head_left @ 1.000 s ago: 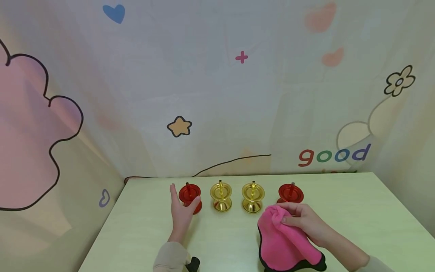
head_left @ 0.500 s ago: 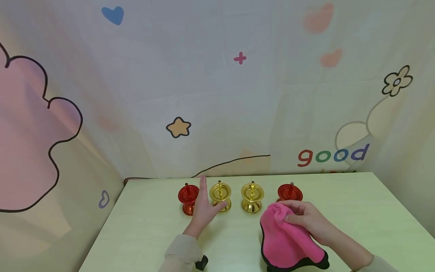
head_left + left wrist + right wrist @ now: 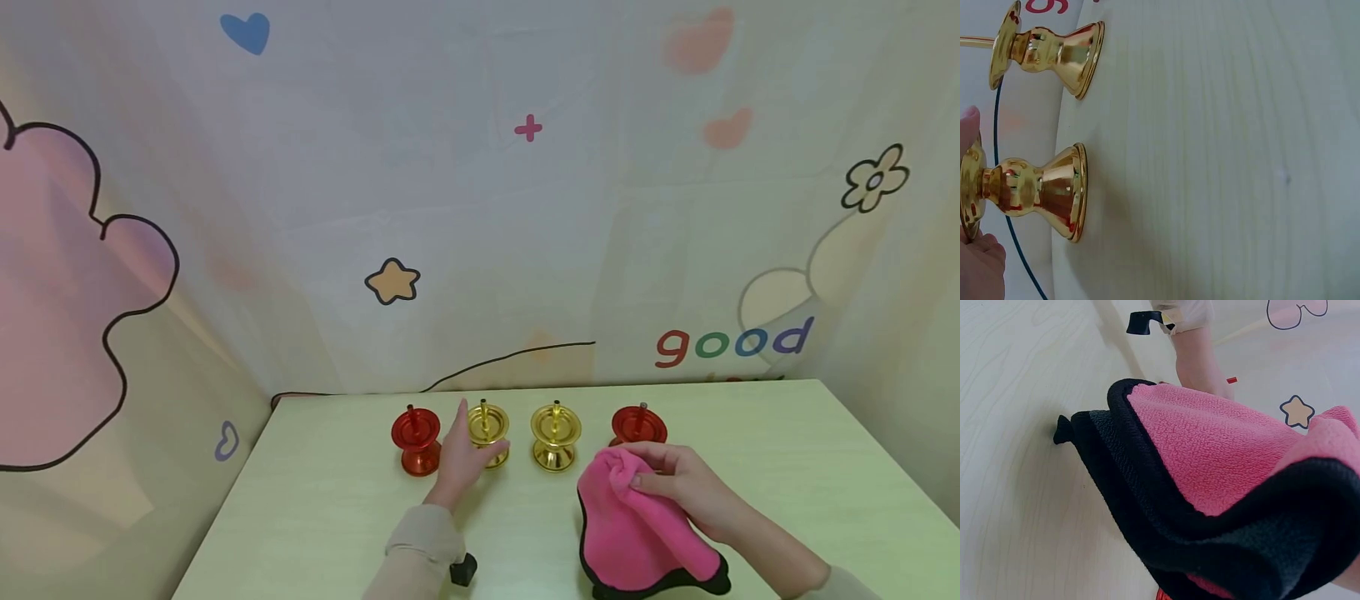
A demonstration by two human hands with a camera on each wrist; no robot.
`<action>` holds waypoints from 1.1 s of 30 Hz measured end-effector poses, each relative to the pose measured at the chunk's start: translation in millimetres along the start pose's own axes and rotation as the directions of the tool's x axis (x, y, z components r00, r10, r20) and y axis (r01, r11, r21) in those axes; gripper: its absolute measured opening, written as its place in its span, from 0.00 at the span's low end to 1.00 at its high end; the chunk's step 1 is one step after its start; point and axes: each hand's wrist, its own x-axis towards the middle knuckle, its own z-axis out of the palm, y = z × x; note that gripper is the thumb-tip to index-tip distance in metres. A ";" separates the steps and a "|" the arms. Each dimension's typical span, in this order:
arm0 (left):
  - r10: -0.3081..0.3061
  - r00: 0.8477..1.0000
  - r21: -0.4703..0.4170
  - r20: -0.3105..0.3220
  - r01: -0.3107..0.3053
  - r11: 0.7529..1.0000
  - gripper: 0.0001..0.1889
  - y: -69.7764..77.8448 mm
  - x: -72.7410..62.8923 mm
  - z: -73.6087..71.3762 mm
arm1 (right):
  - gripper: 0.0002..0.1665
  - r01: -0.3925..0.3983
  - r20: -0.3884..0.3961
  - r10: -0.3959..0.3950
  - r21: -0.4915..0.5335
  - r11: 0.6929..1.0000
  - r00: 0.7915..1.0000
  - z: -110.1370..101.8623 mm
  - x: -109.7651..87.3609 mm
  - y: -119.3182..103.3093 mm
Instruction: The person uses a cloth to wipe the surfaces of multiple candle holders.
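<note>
My left hand (image 3: 461, 462) is at the left gold candle holder (image 3: 1019, 187), thumb on one side of its dish and fingertips on the other, apparently pinching the rim. That holder stands upright on the table. Beside it stands a second gold candle holder (image 3: 555, 437). A red candle holder (image 3: 418, 442) is just left of my left hand. Another red candle holder (image 3: 640, 425) stands at the right end, its foot hidden. My right hand (image 3: 678, 483) grips a pink cloth (image 3: 630, 533) with a black edge by its bunched top; the cloth drapes downward in front of that red holder.
The pale wooden table (image 3: 300, 508) runs back to a printed curtain (image 3: 465, 183) close behind the row of holders. A small black object (image 3: 463, 570) is attached at the left sleeve's cuff (image 3: 426, 533).
My left hand has moved right, from the left red candle holder to the left gold one, and its thumb and fingers now straddle the dish. The right hand and cloth have barely shifted.
</note>
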 end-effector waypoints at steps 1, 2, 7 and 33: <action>0.004 1.000 -0.001 -0.009 -0.004 1.000 0.49 0.2 0.0 1.1 | 0.32 -0.002 -0.001 0.002 0.001 1.000 1.000 0.1 -0.1 -0.1; 0.007 1.000 -0.005 -0.017 -0.007 1.000 0.48 0.4 0.1 2.0 | 0.32 -0.004 -0.002 0.004 0.000 1.000 1.000 0.4 -0.1 -0.3; 0.004 0.997 -0.035 -0.075 -0.006 0.999 0.45 0.5 -0.1 5.5 | 0.33 -0.003 -0.007 0.003 -0.006 1.000 1.000 1.9 -0.5 -1.6; 0.091 0.996 0.121 0.025 -0.093 0.988 0.48 33.8 -33.4 -15.9 | 0.32 0.025 -0.135 -0.038 -0.099 0.995 0.990 2.7 8.2 -21.2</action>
